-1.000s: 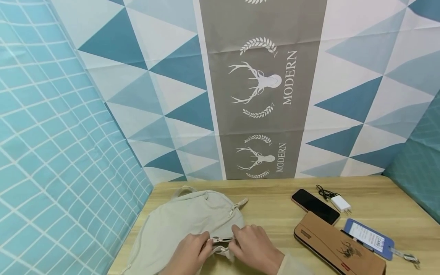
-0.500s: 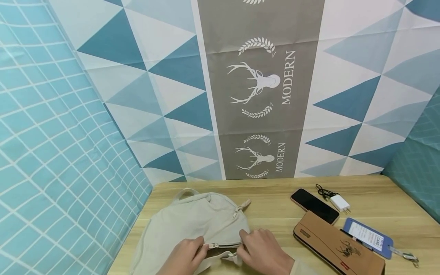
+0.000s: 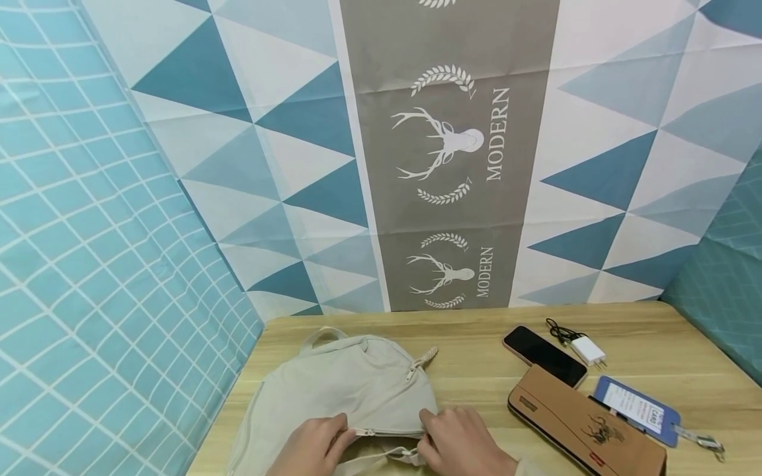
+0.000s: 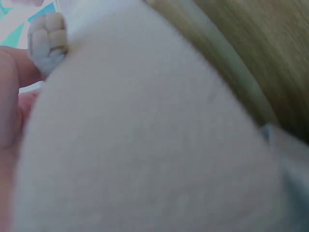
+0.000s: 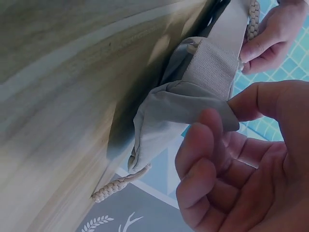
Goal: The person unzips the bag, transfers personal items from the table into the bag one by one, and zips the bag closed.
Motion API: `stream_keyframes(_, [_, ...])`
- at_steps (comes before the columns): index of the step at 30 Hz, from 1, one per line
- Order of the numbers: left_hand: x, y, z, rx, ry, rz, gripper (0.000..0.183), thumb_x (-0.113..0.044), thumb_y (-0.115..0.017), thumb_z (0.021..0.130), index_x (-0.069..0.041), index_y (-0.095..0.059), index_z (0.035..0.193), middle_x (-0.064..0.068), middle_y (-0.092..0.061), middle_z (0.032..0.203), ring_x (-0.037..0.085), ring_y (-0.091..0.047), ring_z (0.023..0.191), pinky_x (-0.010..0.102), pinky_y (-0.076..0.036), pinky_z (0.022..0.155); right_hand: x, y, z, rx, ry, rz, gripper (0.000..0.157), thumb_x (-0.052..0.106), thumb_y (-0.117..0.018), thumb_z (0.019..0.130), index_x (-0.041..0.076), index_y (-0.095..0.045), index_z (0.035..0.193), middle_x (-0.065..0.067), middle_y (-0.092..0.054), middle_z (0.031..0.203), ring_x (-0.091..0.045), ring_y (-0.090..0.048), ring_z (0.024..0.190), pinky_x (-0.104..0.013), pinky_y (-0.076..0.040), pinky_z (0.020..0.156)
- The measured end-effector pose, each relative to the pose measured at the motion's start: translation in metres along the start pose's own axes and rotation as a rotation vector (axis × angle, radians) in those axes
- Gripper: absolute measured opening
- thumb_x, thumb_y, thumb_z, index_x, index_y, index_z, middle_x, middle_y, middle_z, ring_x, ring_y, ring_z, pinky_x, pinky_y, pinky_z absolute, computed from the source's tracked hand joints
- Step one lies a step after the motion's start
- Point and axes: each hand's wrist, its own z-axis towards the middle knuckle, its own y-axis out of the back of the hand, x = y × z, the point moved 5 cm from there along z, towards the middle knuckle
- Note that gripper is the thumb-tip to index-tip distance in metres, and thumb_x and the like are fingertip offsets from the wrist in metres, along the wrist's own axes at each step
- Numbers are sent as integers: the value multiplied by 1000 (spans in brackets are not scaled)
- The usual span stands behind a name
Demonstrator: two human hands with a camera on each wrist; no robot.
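Observation:
A cream backpack (image 3: 333, 383) lies on the table, its near side facing me. My left hand (image 3: 312, 446) pinches the braided zipper pull (image 4: 47, 41) beside the metal slider (image 3: 369, 432). To the right of the slider, the zipper edge runs toward my right hand (image 3: 461, 439). That hand grips a fold of the backpack's fabric (image 5: 212, 113) between thumb and forefinger, with the other fingers curled. Below the zipper, a strap (image 3: 363, 459) hangs loosely. A second braided pull (image 3: 425, 357) sticks out at the backpack's far right. The backpack's inside is hidden.
To the right on the wooden table (image 3: 464, 373) lie a black-screened phone (image 3: 544, 356), a white charger (image 3: 589, 350) with a black cable, a brown case (image 3: 586, 420) and a blue card holder (image 3: 639, 410) with a metal clip. A patterned cloth wall rises behind.
My hands have moved farther apart, the left one leftward and the right one rightward. Between them the zipper edge is stretched straighter, and the backpack has shifted slightly right and toward me.

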Motion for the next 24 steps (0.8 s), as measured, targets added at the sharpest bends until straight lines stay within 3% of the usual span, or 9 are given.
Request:
stream_keyframes(10, [14, 8, -16, 21, 85, 51, 34, -44, -42, 92, -26, -41, 63, -16, -28, 52, -2, -27, 44, 17, -31, 44, -3, 0, -9, 110, -44, 34, 25, 22, -55, 79, 25, -41, 58, 12, -23, 44, -3, -17, 36, -23, -13, 32])
stream_keyframes(17, [22, 17, -24, 61, 74, 29, 31, -41, -42, 93, -24, -42, 67, -16, -28, 54, -3, -29, 47, 17, -31, 46, -7, 3, -16, 86, -89, -54, 25, 26, -55, 79, 25, -41, 59, 11, -27, 42, -6, -21, 34, -25, -15, 32])
stream_keyframes(20, [25, 20, -28, 78, 103, 15, 31, -42, -43, 92, -24, -44, 66, -16, -30, 54, -3, -30, 46, 17, -32, 44, -10, 4, -20, 84, -100, -56, 24, 26, -55, 79, 24, -43, 59, 11, -27, 42, -6, -21, 34, -24, -15, 32])
stream_keyframes(24, [33, 25, -40, 91, 196, 28, 34, -45, -41, 92, -24, -46, 66, -16, -32, 52, -2, -31, 44, 18, -32, 43, -18, 5, -27, 92, -147, -50, 25, 24, -55, 80, 24, -43, 58, 11, -23, 42, -6, -16, 36, -22, -12, 33])
